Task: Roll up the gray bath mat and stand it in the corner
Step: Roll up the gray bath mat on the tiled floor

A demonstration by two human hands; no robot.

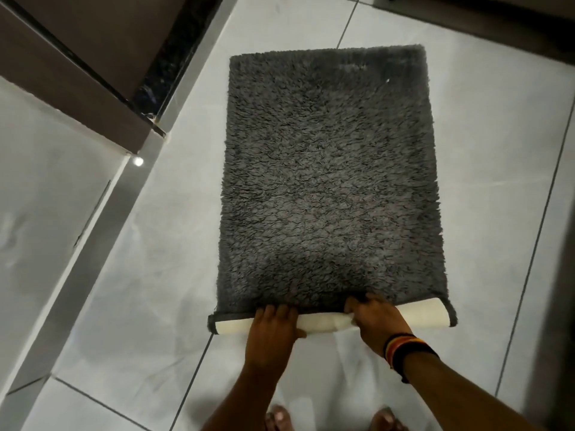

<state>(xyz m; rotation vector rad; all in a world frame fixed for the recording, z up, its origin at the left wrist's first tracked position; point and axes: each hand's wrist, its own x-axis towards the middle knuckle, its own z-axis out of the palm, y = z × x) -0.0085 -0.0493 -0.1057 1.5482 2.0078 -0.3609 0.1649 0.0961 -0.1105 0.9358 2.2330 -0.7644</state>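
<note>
A shaggy gray bath mat (329,175) lies flat on the pale tiled floor, long side running away from me. Its near edge is turned over into a thin first roll (423,315), showing the cream underside. My left hand (273,325) presses on this rolled edge left of centre, fingers curled over it. My right hand (376,318), with striped bands on the wrist, grips the roll right of centre, fingertips tucked into the gray pile.
A dark brown door or cabinet (81,57) with a black marble strip stands at the upper left, above a pale raised ledge (102,231). My bare toes (280,418) show at the bottom. Dark wall shadow borders the right side.
</note>
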